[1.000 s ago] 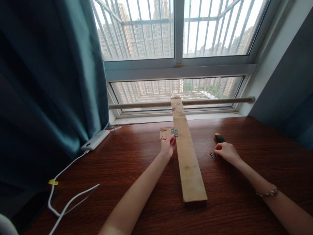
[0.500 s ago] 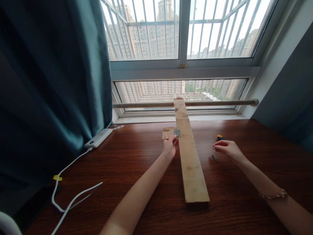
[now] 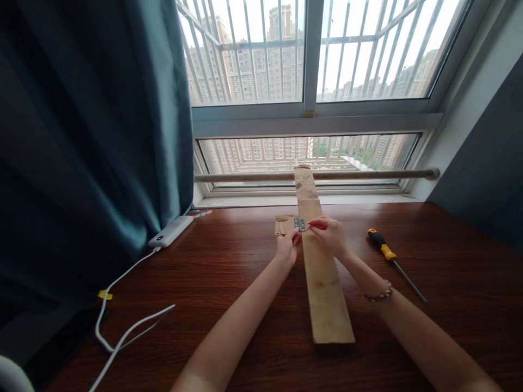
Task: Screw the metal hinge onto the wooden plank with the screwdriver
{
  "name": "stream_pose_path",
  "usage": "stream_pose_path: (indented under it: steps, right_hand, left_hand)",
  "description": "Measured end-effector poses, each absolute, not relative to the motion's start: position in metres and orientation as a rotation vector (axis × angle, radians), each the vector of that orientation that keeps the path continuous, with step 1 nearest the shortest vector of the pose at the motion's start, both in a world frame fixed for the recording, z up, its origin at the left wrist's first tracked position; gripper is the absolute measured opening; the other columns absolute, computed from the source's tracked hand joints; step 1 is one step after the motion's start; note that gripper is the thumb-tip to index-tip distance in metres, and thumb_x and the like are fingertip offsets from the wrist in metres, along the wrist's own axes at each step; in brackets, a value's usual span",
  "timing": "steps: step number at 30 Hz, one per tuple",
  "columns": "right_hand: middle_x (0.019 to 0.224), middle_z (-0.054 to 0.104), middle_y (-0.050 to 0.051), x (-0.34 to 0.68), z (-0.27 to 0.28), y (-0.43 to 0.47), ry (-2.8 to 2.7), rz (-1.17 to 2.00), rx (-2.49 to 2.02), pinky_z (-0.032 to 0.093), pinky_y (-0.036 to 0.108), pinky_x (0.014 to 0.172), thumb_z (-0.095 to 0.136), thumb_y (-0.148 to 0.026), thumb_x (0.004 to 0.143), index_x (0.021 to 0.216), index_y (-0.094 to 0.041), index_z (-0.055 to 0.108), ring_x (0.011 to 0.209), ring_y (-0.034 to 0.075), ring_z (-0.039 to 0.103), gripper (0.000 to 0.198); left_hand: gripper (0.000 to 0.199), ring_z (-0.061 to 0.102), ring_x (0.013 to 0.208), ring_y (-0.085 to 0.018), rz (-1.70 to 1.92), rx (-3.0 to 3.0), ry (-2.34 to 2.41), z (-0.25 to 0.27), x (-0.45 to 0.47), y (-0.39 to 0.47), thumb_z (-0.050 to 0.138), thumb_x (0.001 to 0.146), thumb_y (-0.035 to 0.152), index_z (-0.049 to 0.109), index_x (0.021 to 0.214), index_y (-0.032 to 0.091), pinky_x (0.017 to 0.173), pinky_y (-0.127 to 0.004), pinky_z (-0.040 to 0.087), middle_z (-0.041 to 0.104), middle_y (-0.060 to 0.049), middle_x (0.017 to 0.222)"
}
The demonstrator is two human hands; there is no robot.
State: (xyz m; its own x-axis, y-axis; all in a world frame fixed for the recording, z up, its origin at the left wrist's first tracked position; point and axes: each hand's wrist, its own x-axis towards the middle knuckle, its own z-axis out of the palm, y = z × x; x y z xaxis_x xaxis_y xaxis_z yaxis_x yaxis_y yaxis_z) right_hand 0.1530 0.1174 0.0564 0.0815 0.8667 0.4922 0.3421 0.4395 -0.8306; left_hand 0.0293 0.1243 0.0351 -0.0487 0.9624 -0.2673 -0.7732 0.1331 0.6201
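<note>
A long wooden board [image 3: 329, 305] lies lengthwise before me, its far end reaching to the window rail. Beside its left edge is a small wooden piece [image 3: 281, 224], and a metal hinge [image 3: 299, 224] spans the two. My left hand [image 3: 287, 248] is closed at the hinge's lower edge, steadying it against the wood. Over the board, my right hand [image 3: 332, 237] pinches a small screw [image 3: 307, 228] by the hinge's right leaf. Whether the screw's tip sits in a hole is too small to tell.
To the right lies a screwdriver [image 3: 388, 253] with a black and yellow handle. A white power bank [image 3: 170, 231] with a white cable [image 3: 122, 277] is at the left by the blue curtain [image 3: 163, 136]. A rail [image 3: 376, 175] crosses the window.
My right hand has moved left from the screws on the tabletop to the hinge, carrying a screw. The whole screwdriver now shows. My left hand stays at the hinge.
</note>
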Motion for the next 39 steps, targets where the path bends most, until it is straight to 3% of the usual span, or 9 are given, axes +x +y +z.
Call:
stream_pose_path:
  steps: [5, 20, 26, 32, 39]
  right_hand:
    - [0.081, 0.063, 0.004, 0.141, 0.049, 0.120, -1.569, 0.319, -1.080, 0.052, 0.025, 0.065, 0.058, -0.021, 0.074, 0.079, -0.019, 0.070, 0.070, 0.014, 0.061, 0.014]
    - [0.091, 0.066, 0.005, 0.141, 0.039, 0.121, -1.826, 0.105, -1.033, 0.049, 0.027, 0.074, 0.049, -0.015, 0.083, 0.088, -0.020, 0.067, 0.081, 0.016, 0.062, 0.020]
    - [0.090, 0.068, 0.006, 0.141, 0.041, 0.124, -1.823, 0.078, -1.125, 0.049, 0.031, 0.075, 0.052, -0.016, 0.081, 0.095, -0.019, 0.065, 0.080, 0.019, 0.063, 0.019]
    - [0.087, 0.067, 0.007, 0.137, 0.042, 0.125, -1.842, 0.063, -1.154, 0.049, 0.032, 0.074, 0.057, -0.014, 0.077, 0.090, -0.017, 0.065, 0.079, 0.020, 0.061, 0.016]
    - [0.094, 0.066, 0.007, 0.179, 0.071, 0.127, -1.831, 0.163, -1.253, 0.050, 0.028, 0.067, 0.063, -0.022, 0.074, 0.102, -0.017, 0.060, 0.073, 0.016, 0.062, 0.029]
  left_hand:
    - [0.015, 0.057, 0.052, -0.009, 1.438, 0.312, 0.747, 0.039, 0.029, 0.122, 0.061, 0.063, -0.002, 0.059, 0.069, 0.012, 0.052, -0.020, 0.044, 0.064, -0.001, 0.062]
    - [0.016, 0.058, 0.052, -0.008, 1.482, 0.340, 0.791, 0.022, 0.029, 0.132, 0.065, 0.062, -0.001, 0.056, 0.068, 0.011, 0.052, -0.018, 0.044, 0.064, -0.002, 0.061]
    - [0.016, 0.061, 0.057, -0.010, 1.465, 0.340, 0.764, 0.019, 0.028, 0.134, 0.063, 0.064, 0.000, 0.058, 0.072, 0.012, 0.055, -0.019, 0.046, 0.067, -0.004, 0.067]
    - [0.015, 0.061, 0.054, -0.011, 1.412, 0.334, 0.769, 0.022, 0.027, 0.131, 0.064, 0.063, 0.002, 0.058, 0.073, 0.012, 0.051, -0.020, 0.045, 0.066, -0.004, 0.065]
    - [0.020, 0.060, 0.050, -0.011, 1.412, 0.359, 0.856, 0.028, 0.028, 0.127, 0.066, 0.061, 0.006, 0.057, 0.077, 0.014, 0.051, -0.022, 0.044, 0.066, -0.002, 0.064]
